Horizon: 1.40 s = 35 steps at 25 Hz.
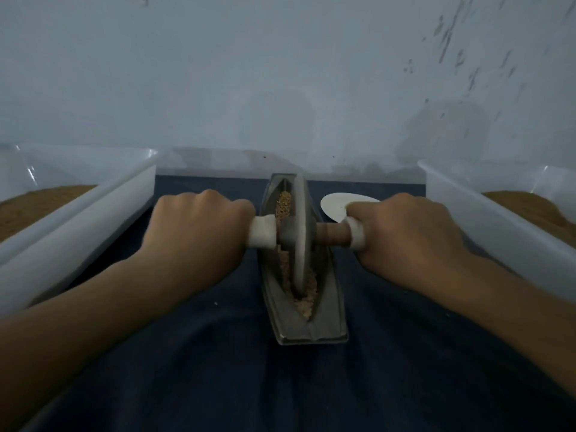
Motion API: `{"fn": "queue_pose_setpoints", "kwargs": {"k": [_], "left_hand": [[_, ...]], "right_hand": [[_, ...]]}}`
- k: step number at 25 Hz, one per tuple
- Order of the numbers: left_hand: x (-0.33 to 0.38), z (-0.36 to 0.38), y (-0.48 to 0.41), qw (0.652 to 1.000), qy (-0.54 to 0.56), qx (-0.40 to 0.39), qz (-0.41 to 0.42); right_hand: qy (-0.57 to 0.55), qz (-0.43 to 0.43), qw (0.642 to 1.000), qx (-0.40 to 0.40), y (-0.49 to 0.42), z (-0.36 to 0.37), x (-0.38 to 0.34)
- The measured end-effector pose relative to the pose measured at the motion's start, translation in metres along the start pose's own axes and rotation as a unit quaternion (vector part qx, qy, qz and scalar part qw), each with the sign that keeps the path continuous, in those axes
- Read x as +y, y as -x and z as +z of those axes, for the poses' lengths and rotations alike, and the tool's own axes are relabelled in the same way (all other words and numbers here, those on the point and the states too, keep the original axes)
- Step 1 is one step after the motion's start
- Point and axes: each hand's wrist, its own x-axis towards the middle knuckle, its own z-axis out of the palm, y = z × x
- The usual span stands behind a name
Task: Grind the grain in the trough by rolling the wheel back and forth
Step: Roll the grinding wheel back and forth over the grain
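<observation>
A dark blue cloth (218, 369), creased in soft folds, covers the whole surface in front of you; what lies under it cannot be told. It runs back to a pale, matt wall (280, 73) with dark scuffs on its right side. A translucent white plastic tub stands at each side of the cloth, the left tub (93, 194) and the right tub (467, 194), each holding a bed of fine brown powder (37, 207). Between them, lengthwise away from you, the trough (311, 338) lies on the cloth: dull grey metal, boat-shaped, pointed at both ends, on a flat base. The wheel (300, 232), a thin grey disc, stands upright on its edge in the groove, about midway along. Your left grip (199, 226) is clenched round the left end of the axle (332, 233), knuckles up, close against the wheel's hub. Your right grip (405, 232) is clenched round the right end, a little further out, so a stretch of bare brown wood shows between it and the wheel. Both ends wear a smooth white sleeve (263, 231) that pokes from your fists. The grain (304, 302) is pale tan and crumbly, lying in the groove on both sides of the wheel. A flat white round disc (335, 204) lies on the cloth beside the trough, partly behind your right knuckles.
</observation>
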Motion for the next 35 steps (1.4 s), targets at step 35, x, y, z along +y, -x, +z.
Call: {"fn": "queue_pose_setpoints", "kwargs": {"k": [35], "left_hand": [[0.007,0.0,-0.001,1.0,0.012,0.014,-0.002]], "right_hand": [[0.017,-0.013,0.999,-0.038,-0.015,-0.001,-0.004]]}}
